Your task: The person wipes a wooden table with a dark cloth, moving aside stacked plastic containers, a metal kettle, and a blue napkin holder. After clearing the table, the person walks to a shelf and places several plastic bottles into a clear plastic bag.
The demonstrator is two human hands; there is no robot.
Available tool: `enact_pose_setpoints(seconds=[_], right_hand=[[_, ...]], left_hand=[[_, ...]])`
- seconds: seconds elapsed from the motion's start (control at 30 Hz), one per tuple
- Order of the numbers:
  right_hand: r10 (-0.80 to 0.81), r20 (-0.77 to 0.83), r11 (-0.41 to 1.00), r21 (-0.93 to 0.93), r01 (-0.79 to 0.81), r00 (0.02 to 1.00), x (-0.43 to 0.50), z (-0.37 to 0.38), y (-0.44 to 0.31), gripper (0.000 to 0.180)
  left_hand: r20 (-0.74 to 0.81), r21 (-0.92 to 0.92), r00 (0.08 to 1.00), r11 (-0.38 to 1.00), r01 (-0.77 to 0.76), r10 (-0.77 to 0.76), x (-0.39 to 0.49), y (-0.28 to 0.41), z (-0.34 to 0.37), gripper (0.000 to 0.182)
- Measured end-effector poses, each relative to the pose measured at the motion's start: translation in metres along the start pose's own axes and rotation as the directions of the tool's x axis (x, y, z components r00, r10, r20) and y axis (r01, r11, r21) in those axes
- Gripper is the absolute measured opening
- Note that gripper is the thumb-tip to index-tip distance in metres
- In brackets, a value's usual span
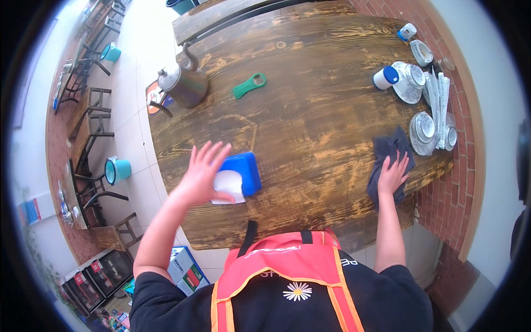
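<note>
My left hand point(203, 178) is spread at the left side of a blue tissue box point(250, 172), its thumb over the white tissue point(229, 184) at the opening. Some blur on that hand hides whether the thumb touches the tissue. Over on the right, my right hand point(393, 174) presses on a crumpled dark grey cloth point(381, 153), fingers bent slightly into it. Both the box and the cloth lie on a brown wooden table point(307, 124). Farther back on the tabletop is a green bottle opener point(249, 85).
A metal kettle point(188, 87) stands at the table's left edge. Wrapped bowl sets point(422, 128), wrapped chopsticks point(439, 108), a blue-lidded white container point(383, 79) and a white ashtray point(421, 53) line the brick wall point(466, 166). A wooden bench point(232, 16) runs behind the table.
</note>
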State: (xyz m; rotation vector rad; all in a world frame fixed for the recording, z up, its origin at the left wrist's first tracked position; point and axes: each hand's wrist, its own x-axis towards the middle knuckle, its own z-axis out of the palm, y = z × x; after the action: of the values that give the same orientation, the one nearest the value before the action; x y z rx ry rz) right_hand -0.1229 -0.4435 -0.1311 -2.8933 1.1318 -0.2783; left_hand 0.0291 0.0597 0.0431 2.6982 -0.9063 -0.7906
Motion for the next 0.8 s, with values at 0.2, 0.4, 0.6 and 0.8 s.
enact_pose_setpoints(seconds=[0.2,0.4,0.6,0.8], right_hand=[[0.016,-0.074,0.995,-0.102,-0.023,0.997,0.002,0.024,-0.114,0.052],[-0.367,-0.100,0.929,-0.003,0.369,0.925,-0.078,0.023,-0.304,0.054],[-0.685,-0.028,0.700,0.250,0.669,0.728,-0.211,0.000,-0.482,0.053],[-0.959,-0.026,0.244,0.442,0.864,0.284,-0.347,-0.031,-0.516,0.043]], left_hand=[[-0.154,0.089,0.988,0.996,0.007,0.007,-0.024,-0.006,0.052,0.114],[-0.289,-0.182,0.938,0.973,0.141,-0.190,-0.140,-0.066,0.070,0.114],[-0.333,-0.333,0.733,0.802,0.497,-0.593,-0.276,-0.128,0.074,0.115],[-0.398,-0.307,0.648,0.760,0.573,-0.650,-0.284,-0.138,0.057,0.114]])
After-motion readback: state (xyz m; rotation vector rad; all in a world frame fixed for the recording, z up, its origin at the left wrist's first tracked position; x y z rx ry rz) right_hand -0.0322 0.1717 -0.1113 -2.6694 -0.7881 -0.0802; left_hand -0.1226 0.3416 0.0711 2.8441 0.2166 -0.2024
